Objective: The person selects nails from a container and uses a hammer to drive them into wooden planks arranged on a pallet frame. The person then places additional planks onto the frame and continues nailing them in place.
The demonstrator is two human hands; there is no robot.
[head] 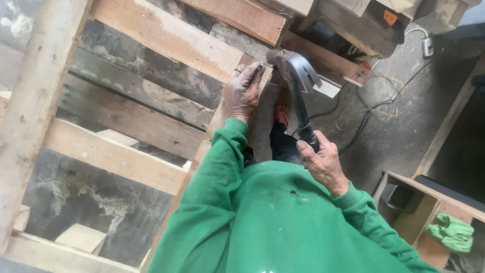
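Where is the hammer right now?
In the head view, the hammer is upper centre, gripped by the right hand, its head beside the left hand on the wooden pallet.

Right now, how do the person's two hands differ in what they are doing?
The left hand lies on the edge of a wooden plank, pinching a nail; the right hand is fisted around a claw hammer. The left wears a ring and reaches far forward; the right stays close to the body. Both have green sleeves.
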